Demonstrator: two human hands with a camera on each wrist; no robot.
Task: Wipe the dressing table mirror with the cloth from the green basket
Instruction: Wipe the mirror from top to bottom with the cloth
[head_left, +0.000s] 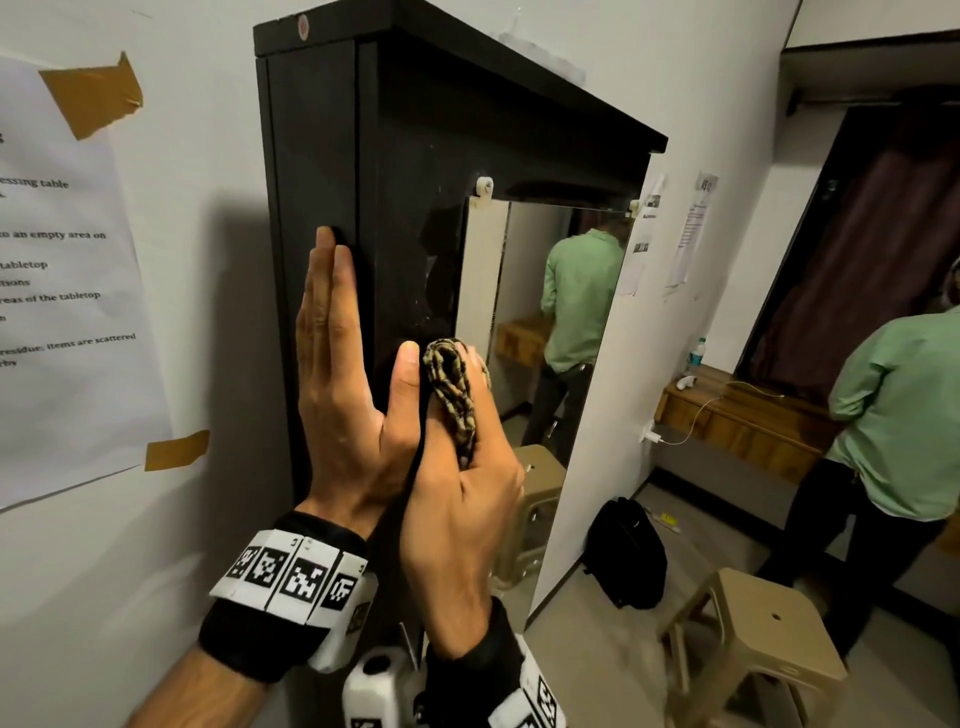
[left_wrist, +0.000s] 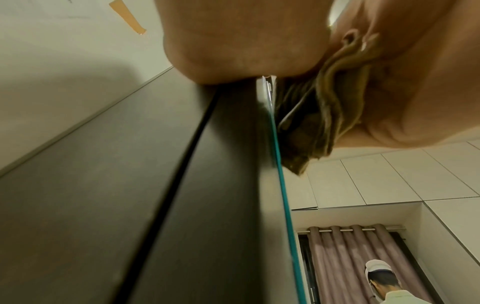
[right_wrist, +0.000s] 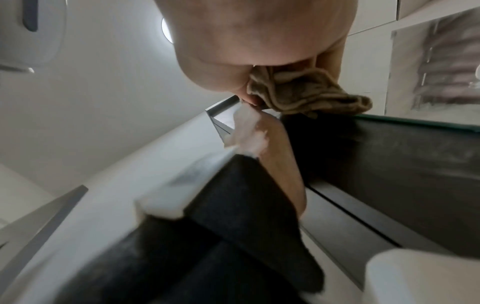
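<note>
The mirror (head_left: 561, 322) hangs on the front of a tall black cabinet (head_left: 311, 156) and reflects a person in a green shirt. My left hand (head_left: 343, 332) lies flat against the cabinet's side panel, fingers straight and pointing up, thumb at the front edge. My right hand (head_left: 467, 467) holds a tan and dark patterned cloth (head_left: 452, 395) against the mirror's left edge, the cloth bunched up and over its fingers. The left wrist view shows the folded cloth (left_wrist: 324, 123) beside the mirror's green glass edge (left_wrist: 283, 195). In the right wrist view the cloth (right_wrist: 306, 92) is bunched below the palm.
A printed sheet (head_left: 67, 291) is taped to the wall on the left. A person in a green shirt (head_left: 898, 415) stands at the right by a wooden shelf (head_left: 737, 415). A beige plastic stool (head_left: 753, 639) and a black backpack (head_left: 628, 551) are on the floor.
</note>
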